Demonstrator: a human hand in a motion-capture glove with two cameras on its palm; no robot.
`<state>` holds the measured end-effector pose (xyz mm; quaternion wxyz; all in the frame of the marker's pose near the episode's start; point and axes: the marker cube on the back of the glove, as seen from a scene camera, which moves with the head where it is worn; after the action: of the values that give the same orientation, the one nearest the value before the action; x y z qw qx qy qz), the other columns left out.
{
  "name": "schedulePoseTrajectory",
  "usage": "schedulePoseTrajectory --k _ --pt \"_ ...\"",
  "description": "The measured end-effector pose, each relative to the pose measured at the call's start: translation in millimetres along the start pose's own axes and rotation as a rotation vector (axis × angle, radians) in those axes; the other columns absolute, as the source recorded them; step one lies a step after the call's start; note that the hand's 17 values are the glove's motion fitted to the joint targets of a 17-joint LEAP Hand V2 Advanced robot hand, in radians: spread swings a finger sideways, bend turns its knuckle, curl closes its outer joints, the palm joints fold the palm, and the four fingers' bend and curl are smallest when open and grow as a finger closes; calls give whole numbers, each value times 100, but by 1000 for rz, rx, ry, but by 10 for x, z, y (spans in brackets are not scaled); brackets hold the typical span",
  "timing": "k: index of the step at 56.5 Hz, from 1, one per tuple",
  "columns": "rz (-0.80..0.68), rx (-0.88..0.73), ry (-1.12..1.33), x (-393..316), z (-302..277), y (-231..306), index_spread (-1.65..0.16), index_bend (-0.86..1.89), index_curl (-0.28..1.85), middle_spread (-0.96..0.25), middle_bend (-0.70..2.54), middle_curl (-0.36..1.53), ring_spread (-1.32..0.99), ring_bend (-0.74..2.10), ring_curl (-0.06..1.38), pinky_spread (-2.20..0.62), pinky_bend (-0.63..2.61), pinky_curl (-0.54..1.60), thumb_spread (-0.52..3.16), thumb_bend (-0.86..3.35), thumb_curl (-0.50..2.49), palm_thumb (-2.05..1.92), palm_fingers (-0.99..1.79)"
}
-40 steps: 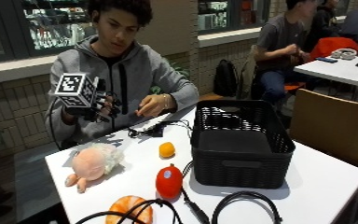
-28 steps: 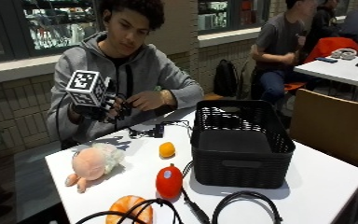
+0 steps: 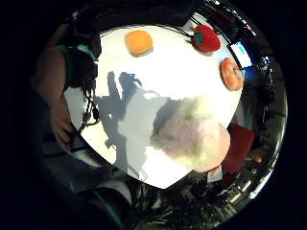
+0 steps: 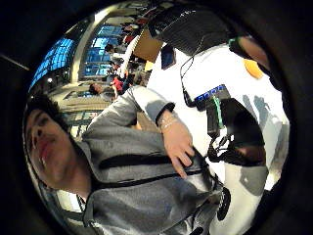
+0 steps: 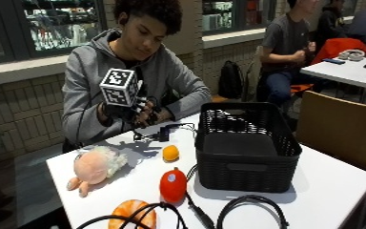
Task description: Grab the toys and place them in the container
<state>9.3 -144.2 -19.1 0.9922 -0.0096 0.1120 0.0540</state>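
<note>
The gloved right hand (image 5: 134, 113) hovers above the far left of the white tabletop (image 5: 335, 181), fingers loosely curled, grasping nothing. Near and left of it lies the pink plush toy (image 5: 94, 167); the orange ball (image 5: 170, 152) and red strawberry (image 5: 173, 185) lie beside the black basket (image 5: 246, 148).

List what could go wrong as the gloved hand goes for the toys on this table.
1. Black cables loop beside the red toy and over the shrimp toy; lifting either might snag them.
2. The small orange toy looks round and may roll if nudged.
3. The plush doll lies near the table edge; a clumsy reach by the gloved right hand could push it off.
</note>
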Motion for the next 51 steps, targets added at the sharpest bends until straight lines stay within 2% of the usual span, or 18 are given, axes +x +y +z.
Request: schedulePoseTrajectory --k 6,13,32,41,46,51 --pt "49 51 12 120 8 -248 -20 16 24 4 31 25 -15 63 21 -7 71 31 163 51 23 10 41" --pt "187 49 108 409 94 -658 -21 17 26 4 35 29 -15 65 22 -7 73 32 159 54 25 11 39" --pt "443 -151 243 882 411 -1101 -20 20 32 2 29 33 -17 59 22 -8 81 36 139 41 25 7 21" --pt "446 -169 273 915 564 -1140 -19 24 36 4 16 32 -16 46 20 -9 90 39 129 32 25 5 6" --pt "397 -103 307 862 574 -1180 -16 40 41 5 12 29 -15 38 18 -9 90 38 131 34 27 13 8" --pt "315 -30 392 779 520 -1196 -15 71 50 5 9 26 -14 27 16 -10 85 37 138 43 30 27 12"
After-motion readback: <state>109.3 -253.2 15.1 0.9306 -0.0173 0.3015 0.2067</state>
